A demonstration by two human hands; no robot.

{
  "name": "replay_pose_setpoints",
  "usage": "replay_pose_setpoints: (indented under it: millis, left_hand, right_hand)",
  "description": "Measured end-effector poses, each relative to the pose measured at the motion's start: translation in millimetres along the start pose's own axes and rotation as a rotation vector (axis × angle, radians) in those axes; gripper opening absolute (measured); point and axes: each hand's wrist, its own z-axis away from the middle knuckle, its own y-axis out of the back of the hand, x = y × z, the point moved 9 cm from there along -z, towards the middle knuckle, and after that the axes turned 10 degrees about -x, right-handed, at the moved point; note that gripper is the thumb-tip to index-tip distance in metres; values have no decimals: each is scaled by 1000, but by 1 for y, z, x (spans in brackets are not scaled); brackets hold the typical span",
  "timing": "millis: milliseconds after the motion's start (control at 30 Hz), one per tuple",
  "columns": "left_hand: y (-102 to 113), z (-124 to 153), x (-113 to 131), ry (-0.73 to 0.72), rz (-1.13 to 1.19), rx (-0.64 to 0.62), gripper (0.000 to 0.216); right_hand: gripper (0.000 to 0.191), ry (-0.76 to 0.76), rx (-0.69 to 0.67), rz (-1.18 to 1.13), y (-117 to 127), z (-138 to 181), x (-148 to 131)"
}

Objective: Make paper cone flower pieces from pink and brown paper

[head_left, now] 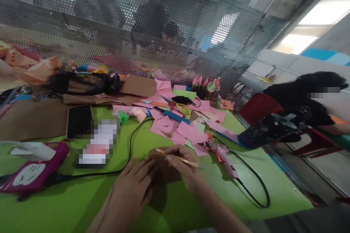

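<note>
My right hand (182, 162) is closed around a slim, light wooden pencil (188, 161), its pale tip pointing left over a brown piece of paper (167, 173). That brown piece has a rounded upper edge and lies on the green tabletop. Flat against its left side rests my left hand (136, 184), fingers stretched out and nothing gripped. Both hands cover part of the paper, so any marks on it cannot be made out. To the right of my right hand lies a pink glue gun (224, 158) with a black cord.
Pink paper scraps (191, 131) and a blue cutter (176, 116) lie beyond my hands. On the left are a phone (80, 122), another blurred-out phone and a purple power strip (35, 171). Behind stands a perforated metal screen (175, 18); a person (300, 94) sits at the right.
</note>
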Motion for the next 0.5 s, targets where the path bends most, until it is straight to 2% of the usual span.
replay_pose_setpoints:
  millis: [100, 233, 500]
  left_hand:
    - [0, 0, 1, -11, -8, -9, 38]
    - [-1, 0, 3, -55, -45, -25, 45]
    - [8, -4, 6, -127, -135, 36, 33]
  right_hand:
    - [10, -13, -34, 36, -9, -6, 4]
    - [4, -35, 36, 143, -8, -11, 11]
    - [5, -53, 15, 167, -9, -13, 15]
